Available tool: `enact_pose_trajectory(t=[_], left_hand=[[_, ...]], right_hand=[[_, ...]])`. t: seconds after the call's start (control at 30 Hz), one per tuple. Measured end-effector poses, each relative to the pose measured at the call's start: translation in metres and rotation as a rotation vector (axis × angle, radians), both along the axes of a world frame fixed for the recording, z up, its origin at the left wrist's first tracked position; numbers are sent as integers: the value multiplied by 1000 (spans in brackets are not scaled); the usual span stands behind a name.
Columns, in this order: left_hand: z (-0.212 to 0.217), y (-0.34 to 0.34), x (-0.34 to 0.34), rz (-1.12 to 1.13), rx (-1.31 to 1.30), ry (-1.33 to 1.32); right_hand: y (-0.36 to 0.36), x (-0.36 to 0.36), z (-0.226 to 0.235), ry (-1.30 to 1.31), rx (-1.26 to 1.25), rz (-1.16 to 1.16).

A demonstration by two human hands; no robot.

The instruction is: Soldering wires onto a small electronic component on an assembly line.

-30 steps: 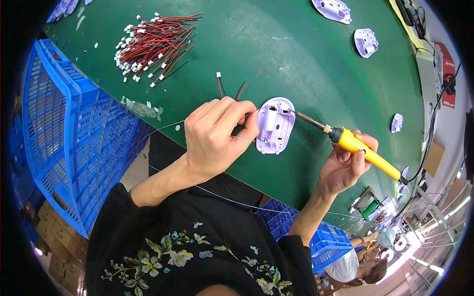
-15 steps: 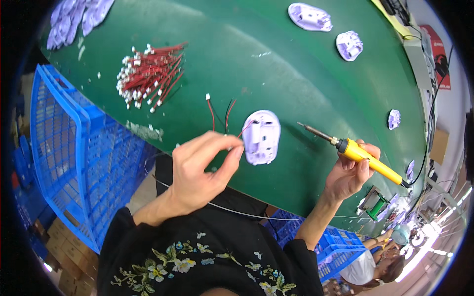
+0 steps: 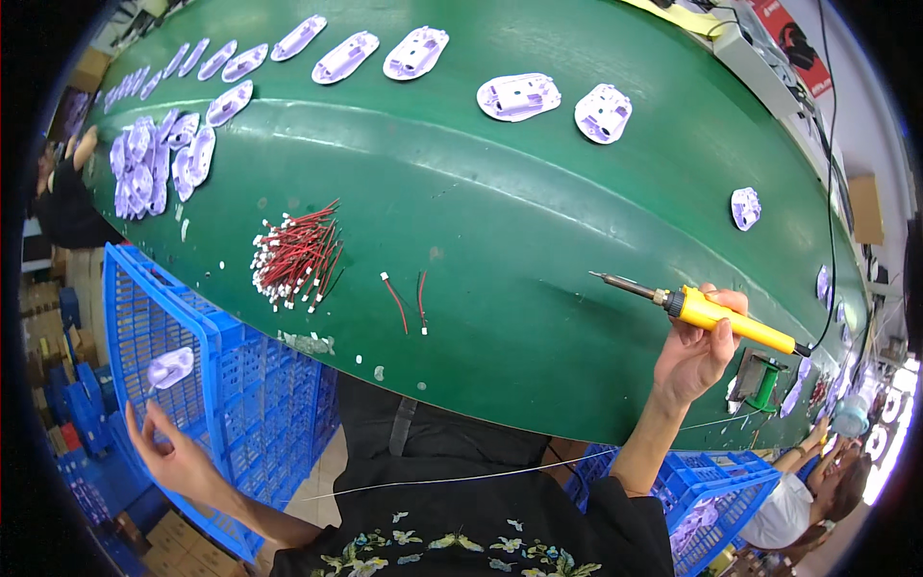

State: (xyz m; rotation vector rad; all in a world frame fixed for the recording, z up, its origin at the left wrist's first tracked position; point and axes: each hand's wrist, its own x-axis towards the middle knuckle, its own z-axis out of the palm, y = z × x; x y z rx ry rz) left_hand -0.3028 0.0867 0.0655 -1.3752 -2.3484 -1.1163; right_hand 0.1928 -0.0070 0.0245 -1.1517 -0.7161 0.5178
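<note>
My left hand (image 3: 178, 462) reaches over the blue crate on the left, its fingers spread and empty. Just beyond the fingertips is a pale purple plastic shell (image 3: 171, 367), apart from the hand; whether it is falling or resting I cannot tell. My right hand (image 3: 697, 351) grips a yellow soldering iron (image 3: 726, 319), its tip pointing left above the green table. Two short red wire leads (image 3: 396, 303) with white connectors lie in front of me. Left of them is a heap of similar red leads (image 3: 296, 255).
Pale purple shells (image 3: 519, 97) stand along the far side of the green table (image 3: 500, 221), with a pile (image 3: 144, 168) at left. A blue crate (image 3: 216, 337) flanks me. A green solder spool (image 3: 764, 385) sits at right. Other people work at both ends.
My left hand has moved from the table to the left crate. The shell that lay before me is gone from that spot. My right hand still holds the iron; the view has shifted.
</note>
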Motion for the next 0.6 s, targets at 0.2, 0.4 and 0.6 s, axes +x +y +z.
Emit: enact_pose_trajectory(t=[0.2,0.4,0.6], left_hand=[[-18,55,122,-531,-253,-171],[-59,154,294,-1135,-372,2],[-83,184,345,-1206,-334,33]], right_hand=[[11,-5,6,48,13,-90],[10,7,5,90,29,-126],[14,6,5,109,-35,-129]])
